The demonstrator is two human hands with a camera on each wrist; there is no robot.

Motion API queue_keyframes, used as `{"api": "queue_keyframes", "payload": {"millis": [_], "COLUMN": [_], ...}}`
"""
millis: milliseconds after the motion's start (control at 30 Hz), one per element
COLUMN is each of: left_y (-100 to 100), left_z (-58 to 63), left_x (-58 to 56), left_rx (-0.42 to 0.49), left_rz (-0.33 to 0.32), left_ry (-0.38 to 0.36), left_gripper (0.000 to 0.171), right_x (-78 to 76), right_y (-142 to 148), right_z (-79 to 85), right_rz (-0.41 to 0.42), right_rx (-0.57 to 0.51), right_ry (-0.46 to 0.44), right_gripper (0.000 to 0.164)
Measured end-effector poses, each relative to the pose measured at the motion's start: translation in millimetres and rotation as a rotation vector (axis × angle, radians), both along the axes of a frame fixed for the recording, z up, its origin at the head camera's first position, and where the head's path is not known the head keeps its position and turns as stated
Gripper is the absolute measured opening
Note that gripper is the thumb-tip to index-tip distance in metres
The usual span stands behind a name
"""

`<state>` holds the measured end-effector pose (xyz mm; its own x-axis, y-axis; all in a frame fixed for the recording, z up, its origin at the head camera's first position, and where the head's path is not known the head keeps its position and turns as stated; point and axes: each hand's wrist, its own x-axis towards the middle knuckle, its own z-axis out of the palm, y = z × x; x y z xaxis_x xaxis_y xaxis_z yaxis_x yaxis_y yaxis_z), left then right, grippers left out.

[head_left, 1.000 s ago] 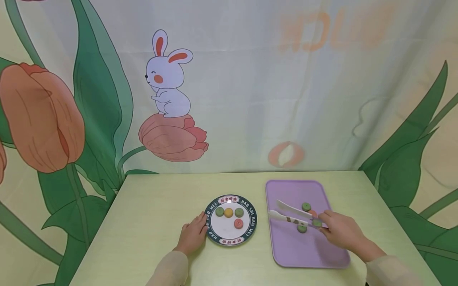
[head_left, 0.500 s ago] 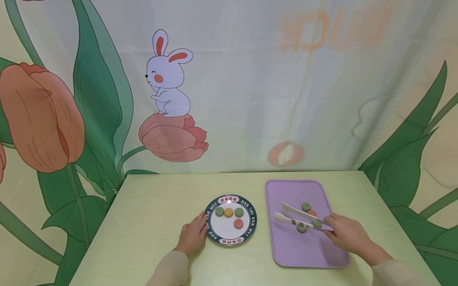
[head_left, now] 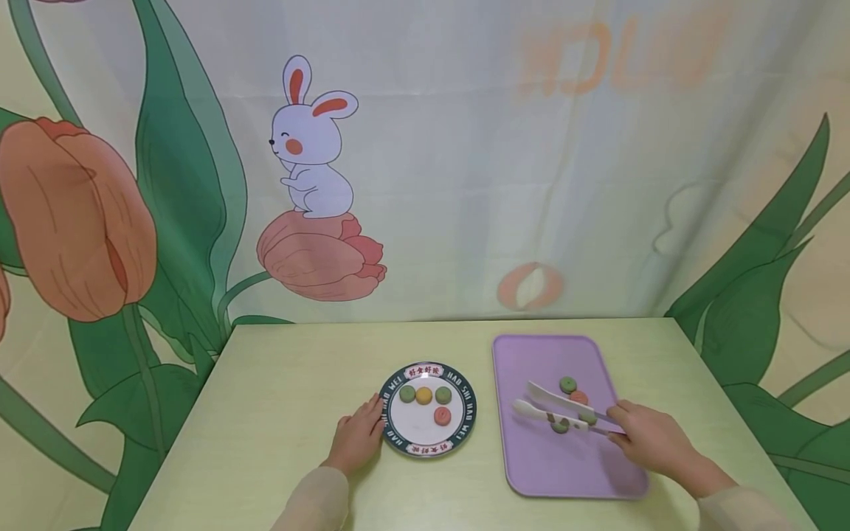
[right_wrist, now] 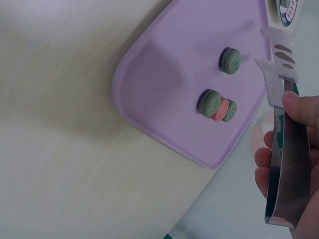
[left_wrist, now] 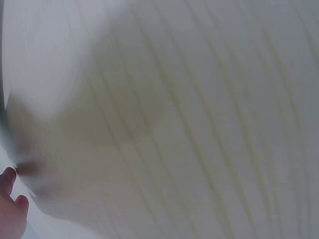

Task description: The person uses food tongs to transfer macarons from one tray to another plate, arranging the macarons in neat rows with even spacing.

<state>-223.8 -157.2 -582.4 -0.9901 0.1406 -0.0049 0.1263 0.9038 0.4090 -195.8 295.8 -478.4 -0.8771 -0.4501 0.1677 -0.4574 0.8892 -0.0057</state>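
Note:
My right hand [head_left: 654,440] grips a pair of metal tongs [right_wrist: 294,149] with white tips, thumb on one side and fingers on the other. Their parted tips reach left over the purple tray [head_left: 564,472], with no macaron between them. On that tray lie a green macaron [right_wrist: 230,60] by itself and a close row of a green macaron [right_wrist: 210,103], a pink macaron [right_wrist: 220,108] and another green one. The fingers of my left hand [head_left: 358,435] touch the left rim of a round plate [head_left: 468,405]. Green, yellow and pink macarons [head_left: 442,416] lie on the plate.
A pale wood-grain table [head_left: 279,398] carries plate and tray, the plate left of the tray. Behind its far edge hangs a curtain [head_left: 432,221] printed with a rabbit and tulips.
My right hand has drawn back to the right with the tongs, whose tips shifted right over the tray. The left hand, plate and macarons have stayed in place.

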Motion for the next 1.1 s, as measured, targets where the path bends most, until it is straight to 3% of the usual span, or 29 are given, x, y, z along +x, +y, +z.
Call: {"api": "queue_keyframes", "payload": {"millis": [500,1100], "left_y": [0.5,-0.2], "left_z": [0.2,-3.7], "left_x": [-0.2,-1.9], "left_rx": [-0.003,0.007], "left_rz": [0.003,0.009], "left_ry": [0.001,0.006], "left_gripper": [0.045,0.045], "right_x": [1.9,4.5], "right_y": [11.7,26.3], "right_z": [2.6,5.1], "right_rz": [-0.024,-0.035], "right_rx": [0.002,0.000], "right_ry": [-0.057,-0.044], "right_gripper": [0.018,0.019]}}
